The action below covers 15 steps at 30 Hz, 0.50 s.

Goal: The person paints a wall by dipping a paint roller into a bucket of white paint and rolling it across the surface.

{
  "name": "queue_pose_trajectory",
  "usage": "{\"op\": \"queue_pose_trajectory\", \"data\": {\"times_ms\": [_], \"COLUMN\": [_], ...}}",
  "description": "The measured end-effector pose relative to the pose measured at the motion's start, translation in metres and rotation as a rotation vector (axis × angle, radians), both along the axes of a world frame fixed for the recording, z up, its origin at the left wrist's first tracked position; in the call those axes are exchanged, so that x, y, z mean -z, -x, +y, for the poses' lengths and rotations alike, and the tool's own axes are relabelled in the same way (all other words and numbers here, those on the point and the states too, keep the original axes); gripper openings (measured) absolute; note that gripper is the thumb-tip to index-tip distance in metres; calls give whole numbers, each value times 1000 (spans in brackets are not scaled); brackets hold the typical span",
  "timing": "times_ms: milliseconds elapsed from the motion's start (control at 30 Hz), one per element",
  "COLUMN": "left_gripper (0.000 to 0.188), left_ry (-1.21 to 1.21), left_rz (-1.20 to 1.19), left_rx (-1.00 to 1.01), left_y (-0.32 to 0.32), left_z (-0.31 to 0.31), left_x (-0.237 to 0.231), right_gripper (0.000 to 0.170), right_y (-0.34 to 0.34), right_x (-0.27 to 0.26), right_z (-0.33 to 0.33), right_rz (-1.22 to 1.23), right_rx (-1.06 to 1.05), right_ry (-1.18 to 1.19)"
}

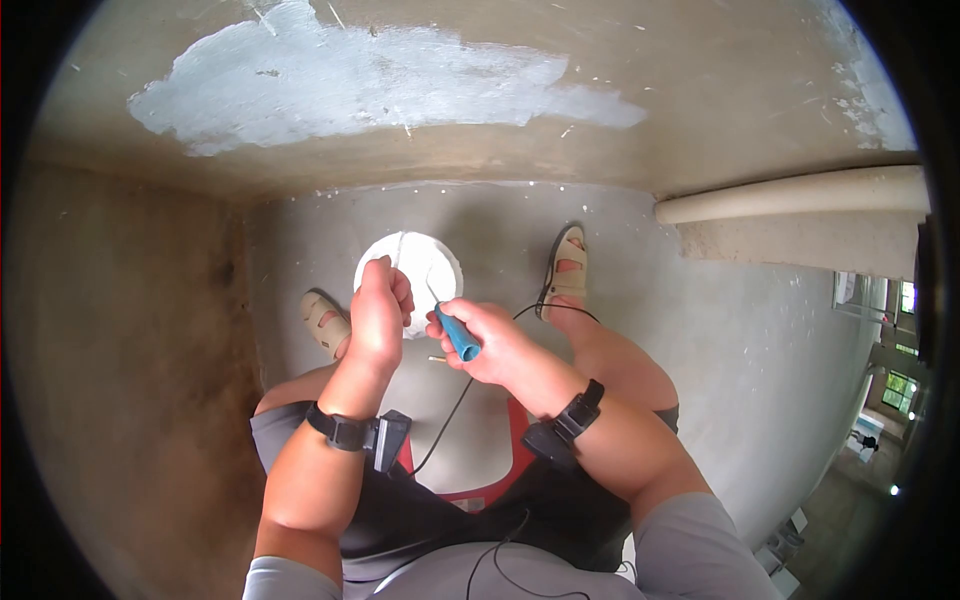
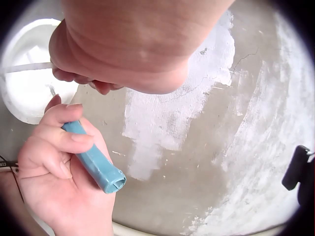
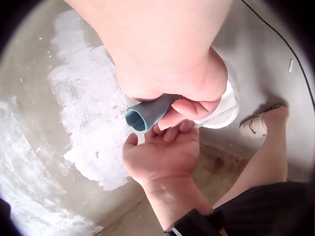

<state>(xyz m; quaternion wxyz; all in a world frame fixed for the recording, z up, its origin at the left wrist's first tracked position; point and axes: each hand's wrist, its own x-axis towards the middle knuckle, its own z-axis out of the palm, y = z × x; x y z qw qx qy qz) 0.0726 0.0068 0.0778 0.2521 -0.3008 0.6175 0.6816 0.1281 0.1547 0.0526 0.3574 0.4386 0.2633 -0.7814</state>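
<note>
A white round bucket (image 1: 440, 255) stands on the floor between the person's feet, with white material inside. The right hand (image 1: 475, 335) grips a blue tubular handle (image 1: 459, 335), hollow at its near end. From this handle a thin shaft (image 1: 432, 290) points into the bucket; the shaft's far end cannot be made out. Above the bucket's near left side is the left hand (image 1: 380, 310), fingers curled round a thin pale strip (image 2: 29, 68) that reaches across the bucket's rim. The two hands are close together, and the handle overlaps the left fingers in the right wrist view.
Ahead rises a brown wall with a white patch (image 1: 370, 85). Sandalled feet (image 1: 567, 265) flank the bucket. A black cable (image 1: 445, 430) runs past the right leg, and a red stool (image 1: 519, 440) is under the person. A pale pipe (image 1: 790, 195) runs along the wall's right side.
</note>
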Motion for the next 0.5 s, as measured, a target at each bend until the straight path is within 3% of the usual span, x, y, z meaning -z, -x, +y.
{"op": "queue_pose_trajectory", "data": {"times_ms": [500], "left_gripper": [48], "left_ry": [29], "left_rz": [11], "left_rx": [-27], "left_y": [3], "left_z": [-8], "left_x": [4], "right_gripper": [23], "right_y": [-3], "right_x": [-16], "right_z": [-5], "right_rz": [6], "right_rx": [-88], "right_ry": [20]}}
